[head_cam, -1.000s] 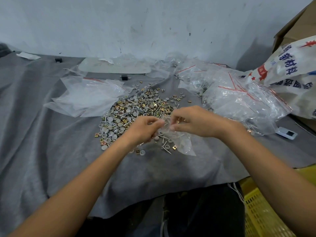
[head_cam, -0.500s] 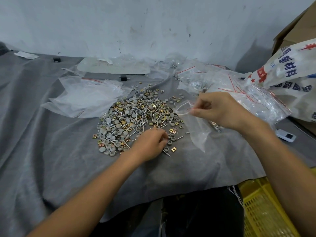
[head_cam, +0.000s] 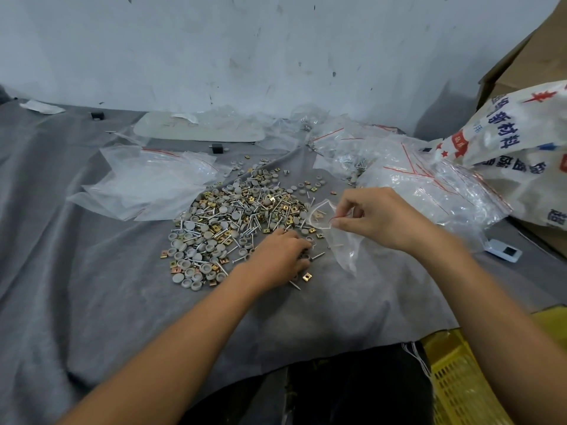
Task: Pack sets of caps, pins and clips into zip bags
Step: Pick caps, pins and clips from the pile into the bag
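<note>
One head-worn view, looking forward and down.
Wide-angle, close above the grey cloth, which fills the lower frame; the white wall closes the far side; corners seem lens-bowed.

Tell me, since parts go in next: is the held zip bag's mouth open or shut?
Open: the right hand pinches the zip bag at its top edge, and the mouth gapes as a rounded loop.

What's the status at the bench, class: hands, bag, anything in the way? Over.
Right hand pinches the zip bag at its open mouth. Left hand down on the pile at its near edge, grip unclear. Nothing blocks pile to bag.
</note>
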